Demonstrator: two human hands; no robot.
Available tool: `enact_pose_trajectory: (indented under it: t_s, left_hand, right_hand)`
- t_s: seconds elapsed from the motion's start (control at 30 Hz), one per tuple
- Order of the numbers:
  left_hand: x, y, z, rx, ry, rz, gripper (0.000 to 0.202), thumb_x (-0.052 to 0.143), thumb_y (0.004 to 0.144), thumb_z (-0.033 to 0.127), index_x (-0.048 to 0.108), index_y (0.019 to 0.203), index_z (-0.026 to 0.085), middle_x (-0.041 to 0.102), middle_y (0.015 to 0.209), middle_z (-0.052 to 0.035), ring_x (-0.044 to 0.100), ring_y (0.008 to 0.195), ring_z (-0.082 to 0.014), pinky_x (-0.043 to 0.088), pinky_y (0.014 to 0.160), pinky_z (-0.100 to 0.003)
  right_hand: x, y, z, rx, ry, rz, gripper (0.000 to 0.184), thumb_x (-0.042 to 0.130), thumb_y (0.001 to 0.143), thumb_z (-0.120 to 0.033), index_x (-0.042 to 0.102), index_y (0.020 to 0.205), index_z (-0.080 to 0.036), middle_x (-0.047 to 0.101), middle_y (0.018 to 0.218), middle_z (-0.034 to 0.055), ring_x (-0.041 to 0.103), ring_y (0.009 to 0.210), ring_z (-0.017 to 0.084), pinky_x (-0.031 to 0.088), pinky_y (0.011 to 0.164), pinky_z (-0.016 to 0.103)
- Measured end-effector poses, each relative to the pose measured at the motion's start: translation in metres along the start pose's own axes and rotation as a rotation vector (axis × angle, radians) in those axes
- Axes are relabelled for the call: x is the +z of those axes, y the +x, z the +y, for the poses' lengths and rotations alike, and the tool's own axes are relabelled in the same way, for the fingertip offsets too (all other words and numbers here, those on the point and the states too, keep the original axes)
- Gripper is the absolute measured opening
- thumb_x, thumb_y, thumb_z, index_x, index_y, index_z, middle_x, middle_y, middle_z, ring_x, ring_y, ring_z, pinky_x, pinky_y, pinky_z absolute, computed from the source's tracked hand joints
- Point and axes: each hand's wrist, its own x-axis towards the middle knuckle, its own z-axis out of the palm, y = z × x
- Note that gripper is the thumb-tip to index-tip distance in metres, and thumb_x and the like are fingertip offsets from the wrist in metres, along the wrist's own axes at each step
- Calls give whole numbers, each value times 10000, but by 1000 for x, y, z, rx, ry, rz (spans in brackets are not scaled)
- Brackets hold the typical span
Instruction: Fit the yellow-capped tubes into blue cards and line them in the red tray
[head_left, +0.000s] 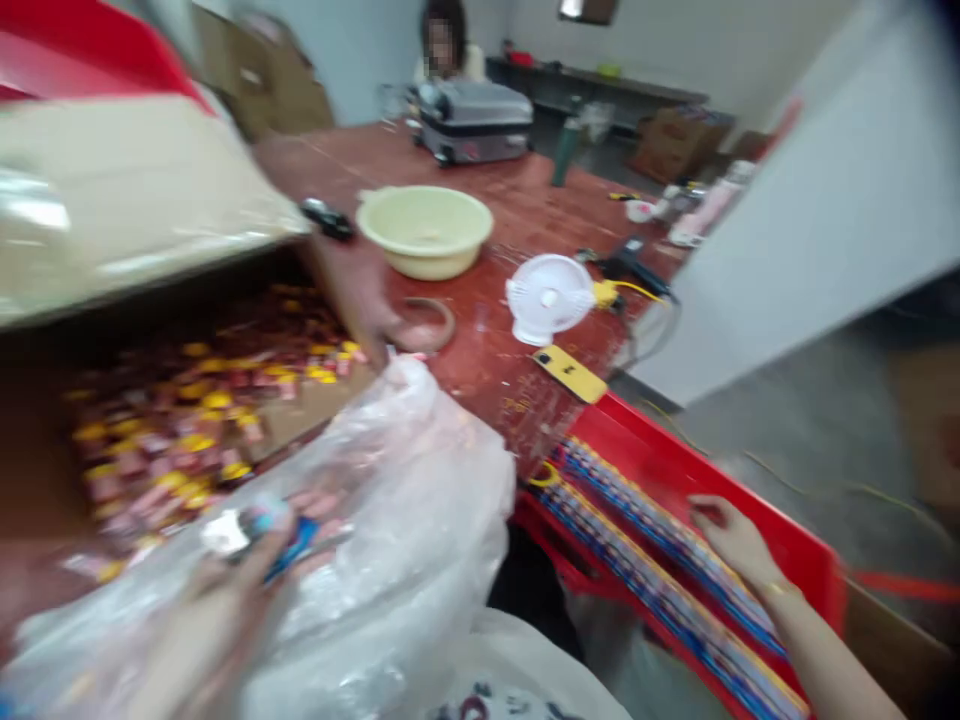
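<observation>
My left hand point(236, 585) is closed around a small blue-and-white piece point(296, 545), too blurred to name, above a clear plastic bag point(405, 500) with pinkish pieces inside. Over a red tray point(806, 545) at the right, my right hand point(735, 545) has its fingers loosely curled and apart, with nothing visible between them. Beneath and beside that hand run long rows of small blue, white and yellow pieces point(652, 590). At the left, a cardboard box point(300, 410) contains many small pink pieces with yellow ends point(195, 440).
On the reddish table point(495, 230) are a pale yellow basin point(427, 240), a tape roll point(431, 325), a small white fan point(551, 295) with cables, and a yellow phone point(570, 373). Behind a grey suitcase point(476, 120) sits another person point(446, 50). A white wall point(772, 230) rises at the right.
</observation>
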Motion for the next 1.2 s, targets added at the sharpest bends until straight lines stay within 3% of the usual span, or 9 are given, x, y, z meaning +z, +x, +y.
enact_pose_trajectory:
  t_s: [0.1, 0.23, 0.33, 0.43, 0.53, 0.63, 0.77, 0.97, 1.2]
  left_hand:
    - [-3, -12, -1, 67, -34, -59, 401, 838, 585, 419, 699, 819, 125, 751, 802, -106, 702, 711, -251, 568, 617, -307]
    - [-11, -6, -11, 91, -123, -26, 379, 836, 578, 431, 714, 765, 125, 738, 748, -114, 694, 721, -245, 567, 575, -301]
    - [-13, -4, -20, 123, -198, 22, 388, 855, 549, 411, 729, 768, 117, 727, 740, -101, 674, 685, -213, 558, 532, -267]
    - [-15, -6, -26, 165, -259, 82, 403, 879, 511, 385, 719, 766, 117, 678, 655, -44, 616, 585, -174, 557, 470, -270]
    - [-20, -9, -27, 180, -287, 60, 403, 847, 569, 419, 716, 801, 116, 685, 718, -54, 604, 609, -173, 571, 465, -290]
    - [-24, -9, -25, 142, -303, -22, 400, 803, 636, 448, 725, 834, 109, 720, 823, -115, 657, 711, -206, 579, 527, -284]
    - [-23, -3, -21, 100, -301, -96, 340, 825, 616, 404, 731, 760, 110, 727, 777, -135, 686, 719, -206, 557, 580, -253]
    - [-15, 4, -19, 119, -292, -121, 297, 857, 557, 306, 708, 754, 140, 655, 632, -16, 624, 562, -150, 559, 548, -281]
    - [-17, 2, -24, 174, -270, -159, 339, 894, 464, 233, 653, 679, 129, 606, 591, 35, 568, 517, -115, 539, 489, -246]
  right_hand:
    - [53, -11, -102, -367, 237, -210, 53, 602, 794, -371, 638, 834, -371, 695, 877, 129, 670, 781, 311, 546, 711, 468]
    - [140, -50, -281, -890, 384, -513, 126, 553, 851, -341, 606, 941, -272, 667, 962, 66, 643, 914, 249, 515, 854, 416]
    - [212, -66, -394, -887, 226, -653, 95, 551, 879, -259, 612, 943, -224, 652, 1032, 50, 607, 1007, 206, 465, 946, 351]
    - [274, -64, -456, -801, 116, -664, 179, 577, 893, -277, 611, 1040, -181, 616, 1126, 84, 591, 1029, 214, 476, 922, 397]
    - [306, -59, -471, -703, 56, -685, 304, 569, 908, -318, 565, 1168, -161, 559, 1229, 94, 571, 1075, 220, 488, 911, 432]
    - [305, -54, -463, -613, 66, -764, 334, 589, 894, -299, 555, 1184, -136, 567, 1222, 117, 577, 1085, 237, 487, 922, 450]
    - [261, -53, -438, -538, 198, -964, 409, 577, 881, -283, 489, 1264, -169, 647, 1117, 112, 648, 1004, 217, 533, 883, 392]
    - [187, -93, -401, -322, 822, -1395, 534, 684, 788, -310, 432, 1259, -317, 626, 1106, 27, 645, 1020, 190, 529, 939, 411]
    - [174, -125, -399, -806, 904, -1201, 316, 691, 814, -270, 440, 1006, -290, 582, 950, 1, 631, 917, 158, 547, 887, 373]
